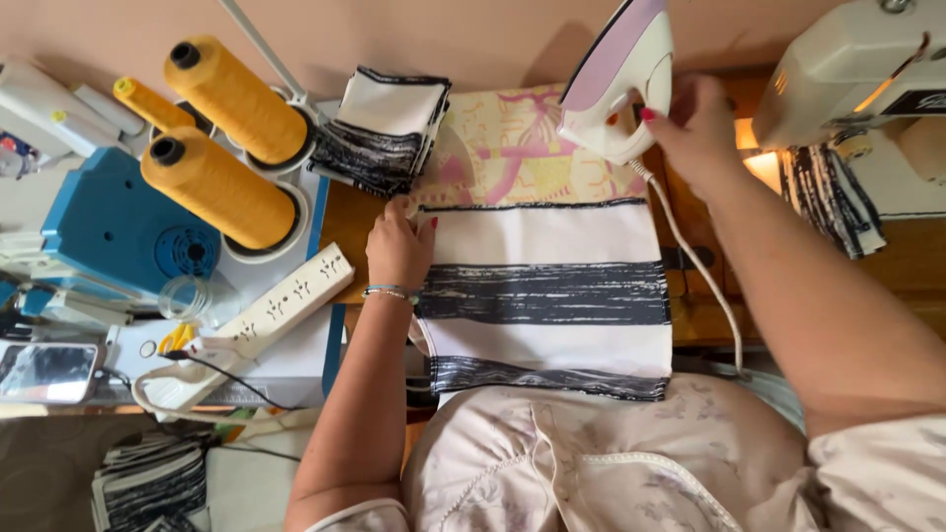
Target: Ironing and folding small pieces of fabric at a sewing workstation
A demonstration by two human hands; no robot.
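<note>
Striped black-and-white cloth (548, 296) spread on patterned pad (512, 148), pinned flat by left hand (397, 248), iron (619, 84) gripped by right hand (695, 133), wooden table (916, 258) beneath.

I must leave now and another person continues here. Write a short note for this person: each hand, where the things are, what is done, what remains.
Left hand: flat on the left edge of the striped cloth, pinning it on the patterned ironing pad.
Right hand: grips the iron, lifted and tilted above the pad, off the cloth.
Things: stack of folded striped pieces lies behind the left hand; more striped pieces under the sewing machine.
Done: cloth is spread flat.
Left: whether it is already pressed cannot be told; it is not yet folded onto the stack.
</note>
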